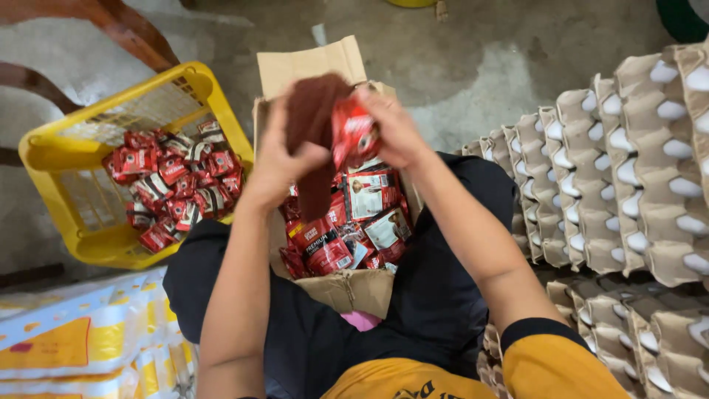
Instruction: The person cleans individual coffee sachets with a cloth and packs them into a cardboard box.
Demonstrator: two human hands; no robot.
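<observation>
Now both hands up over the cardboard box [347, 290] on my lap: left hand [277, 166] clenched round a dark brown strip [310, 122], right hand [391, 129] gripping a red sachet [354, 137]. Yellow basket [55, 159] sits left, holding sorted sachets.

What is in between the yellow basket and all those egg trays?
In the head view, an open brown cardboard box of red sachets sits between the yellow plastic basket and the stacked grey pulp egg trays, by the person's dark-trousered legs.

Red sachet [354, 134] and brown cloth [312, 125] — held above the open carton [347, 290].
</observation>
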